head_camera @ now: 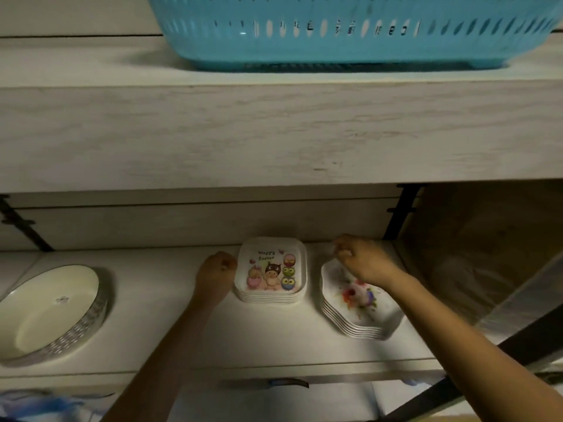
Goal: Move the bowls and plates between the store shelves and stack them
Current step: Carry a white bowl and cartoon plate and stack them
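Observation:
A stack of several square white plates [271,271] with a cartoon "Happy Easter" print stands on the lower shelf [170,303]. My left hand [217,269] lies curled against the stack's left edge, with finger and thumb at its rim. To the right is a stack of several wavy-edged plates with a floral print [362,309]. My right hand [361,260] reaches over this stack, its fingers curled at the far rim of the top plate. A stack of round white plates with patterned rims [51,312] sits at the far left of the same shelf.
An upper shelf board [274,132] juts out overhead and carries a blue slotted plastic basket [350,28]. Black shelf brackets [402,208] stand at the back. A clear plastic-wrapped item [493,284] fills the right bay.

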Tool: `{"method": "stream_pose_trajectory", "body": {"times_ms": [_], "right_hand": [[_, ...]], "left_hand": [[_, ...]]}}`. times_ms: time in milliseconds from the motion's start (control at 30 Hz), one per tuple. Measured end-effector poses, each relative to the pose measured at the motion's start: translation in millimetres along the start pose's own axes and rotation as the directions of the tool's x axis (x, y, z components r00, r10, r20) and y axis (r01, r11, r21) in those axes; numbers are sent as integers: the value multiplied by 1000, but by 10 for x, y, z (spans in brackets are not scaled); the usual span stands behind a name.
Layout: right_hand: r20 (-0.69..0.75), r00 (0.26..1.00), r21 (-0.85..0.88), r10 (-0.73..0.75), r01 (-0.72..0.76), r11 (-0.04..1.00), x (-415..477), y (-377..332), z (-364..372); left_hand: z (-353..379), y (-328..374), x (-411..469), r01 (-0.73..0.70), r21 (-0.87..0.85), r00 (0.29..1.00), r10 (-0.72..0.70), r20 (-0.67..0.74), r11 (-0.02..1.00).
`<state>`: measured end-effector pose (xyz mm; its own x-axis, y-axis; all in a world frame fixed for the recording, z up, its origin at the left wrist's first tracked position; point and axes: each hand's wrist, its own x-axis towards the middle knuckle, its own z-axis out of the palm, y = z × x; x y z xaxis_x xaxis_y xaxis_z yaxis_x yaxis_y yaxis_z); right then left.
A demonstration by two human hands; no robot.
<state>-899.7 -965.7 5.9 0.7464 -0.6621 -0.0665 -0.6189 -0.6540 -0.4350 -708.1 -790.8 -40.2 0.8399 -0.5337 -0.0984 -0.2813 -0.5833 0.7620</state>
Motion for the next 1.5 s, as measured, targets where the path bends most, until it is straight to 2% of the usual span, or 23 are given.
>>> {"method": "stream_pose_trajectory", "body": {"times_ms": [100, 233, 400, 467, 833, 1000, 1300, 1500], "right_hand": [[75, 997, -114, -11, 20, 993, 221, -182, 170], [90, 996, -259, 23, 1, 966, 384, -383, 425], [265, 955, -418, 131, -9, 909, 451, -494, 662], [262, 958, -434, 119, 7, 901, 456, -545, 712], [190, 974, -434, 122, -28, 901, 336, -969, 989], [164, 966, -342, 201, -136, 930, 177, -1408, 1238], [108, 941, -195, 321, -296, 935, -65, -2017, 1635], [97, 943, -216, 318, -292, 932, -200, -2238, 1804]], "left_hand": [[-34, -53, 219, 46, 129, 986, -66, 152, 991], [-7, -32, 271, 48, 136, 942, -90, 324, 990], [47, -73, 213, 71, 46, 933, -83, 350, 996], [55, -91, 216, 95, 7, 934, -92, 344, 995], [-303, -448, 230, 151, -104, 931, -106, 350, 983], [-700, -839, 211, 191, -154, 918, -121, 377, 969], [-1241, -1273, 115, 153, -133, 924, -94, 370, 979], [-1415, -1563, 124, 102, -65, 913, -68, 402, 993]]}}
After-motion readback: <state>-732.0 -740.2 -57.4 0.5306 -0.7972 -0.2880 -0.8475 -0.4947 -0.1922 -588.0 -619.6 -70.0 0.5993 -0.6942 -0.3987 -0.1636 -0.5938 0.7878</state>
